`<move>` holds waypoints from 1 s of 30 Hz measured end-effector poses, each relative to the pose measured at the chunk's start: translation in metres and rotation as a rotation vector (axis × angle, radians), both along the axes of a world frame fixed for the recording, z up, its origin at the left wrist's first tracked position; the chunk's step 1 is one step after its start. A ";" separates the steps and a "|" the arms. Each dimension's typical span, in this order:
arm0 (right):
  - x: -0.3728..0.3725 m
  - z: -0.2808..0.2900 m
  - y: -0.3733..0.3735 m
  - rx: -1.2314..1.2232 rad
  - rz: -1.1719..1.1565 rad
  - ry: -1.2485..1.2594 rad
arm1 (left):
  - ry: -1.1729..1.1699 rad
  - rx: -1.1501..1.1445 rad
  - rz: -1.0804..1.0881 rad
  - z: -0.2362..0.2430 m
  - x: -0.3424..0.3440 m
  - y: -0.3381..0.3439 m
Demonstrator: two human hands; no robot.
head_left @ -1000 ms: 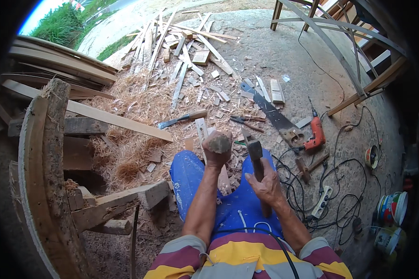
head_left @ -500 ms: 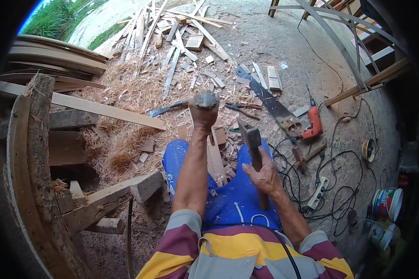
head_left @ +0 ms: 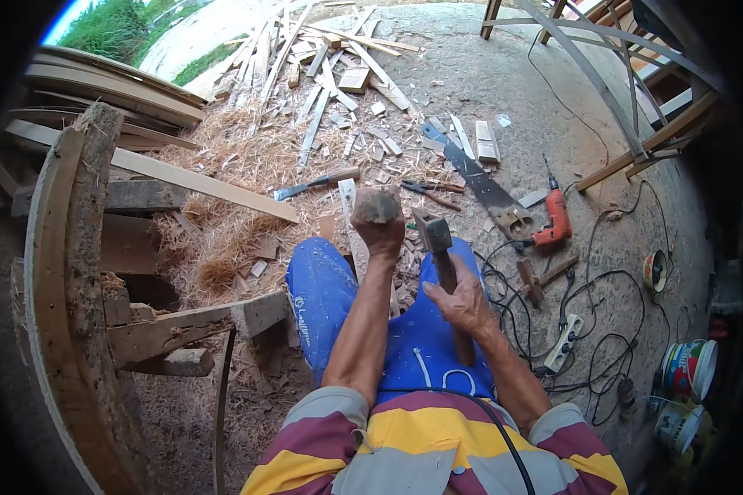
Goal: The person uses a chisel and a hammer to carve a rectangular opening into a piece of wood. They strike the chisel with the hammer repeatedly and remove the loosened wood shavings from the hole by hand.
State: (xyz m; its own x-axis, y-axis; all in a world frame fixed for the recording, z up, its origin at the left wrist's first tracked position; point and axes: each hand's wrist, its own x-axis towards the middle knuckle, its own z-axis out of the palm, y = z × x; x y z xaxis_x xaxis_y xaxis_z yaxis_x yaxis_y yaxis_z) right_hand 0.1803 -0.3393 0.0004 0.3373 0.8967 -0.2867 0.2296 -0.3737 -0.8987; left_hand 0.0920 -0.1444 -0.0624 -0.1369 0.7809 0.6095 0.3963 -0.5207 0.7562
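My left hand (head_left: 381, 238) is wrapped round an upright tool handle (head_left: 377, 204), whose worn, blunt, dusty end faces up. Its lower part is hidden beneath my fist, so its kind cannot be made out. To the right, my right hand (head_left: 462, 301) grips a hammer (head_left: 433, 238) by its wooden handle, the metal head tilted up close beside my left fist. A pale wooden strip (head_left: 357, 231) runs down between my knees, partly behind my left hand and forearm.
A wood-handled chisel (head_left: 318, 183), pliers (head_left: 429, 191), a handsaw (head_left: 483, 186) and an orange drill (head_left: 555, 221) lie ahead among shavings. Cables surround a white power strip (head_left: 564, 342) at right. A rough timber frame (head_left: 87, 272) stands left; wood offcuts (head_left: 355, 80) are heaped farther away.
My left fist has shifted slightly right and nearer, still round the upright handle. The hammer has dropped a little left and nearer, its head now close to that fist.
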 end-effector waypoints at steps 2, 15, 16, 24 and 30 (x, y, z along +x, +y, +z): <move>0.001 0.007 -0.002 0.054 -0.011 -0.026 | 0.235 0.094 -0.103 -0.006 -0.015 0.000; 0.013 -0.002 -0.010 0.043 -0.050 0.101 | -0.393 -0.615 -0.644 0.065 -0.034 0.098; 0.011 -0.008 -0.010 0.064 -0.055 0.131 | -0.383 -0.649 -0.699 0.056 -0.043 0.095; 0.006 0.010 0.003 -0.098 -0.048 0.183 | -0.384 -0.232 -0.570 0.066 -0.030 0.077; 0.005 -0.011 0.006 -0.043 0.008 0.097 | -0.375 -0.403 -0.498 0.045 -0.039 0.087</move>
